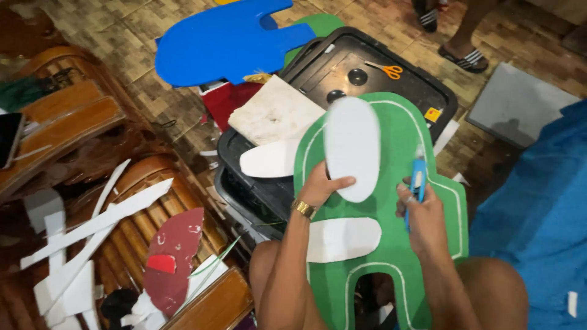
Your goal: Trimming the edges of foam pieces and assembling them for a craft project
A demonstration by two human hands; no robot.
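Note:
A large green foam cutout (397, 140) with a white outline rests on my knees, leaning against a black crate. My left hand (321, 186), with a gold watch at the wrist, holds a white foam oval (352, 148) upright against the green shape. My right hand (423, 214) grips a small blue cutter (417, 178), its tip pointing up over the green foam beside the oval. A second white oval piece (342, 239) lies flat on the green cutout below my left wrist.
The black crate lid (342, 67) carries orange-handled scissors (386, 70), a worn white board (275, 113) and a white foam piece (269, 162). A blue foam cutout (220, 40) lies on the floor beyond. Wooden chairs with foam scraps stand left. Another person's sandalled feet (468, 58) are at top right.

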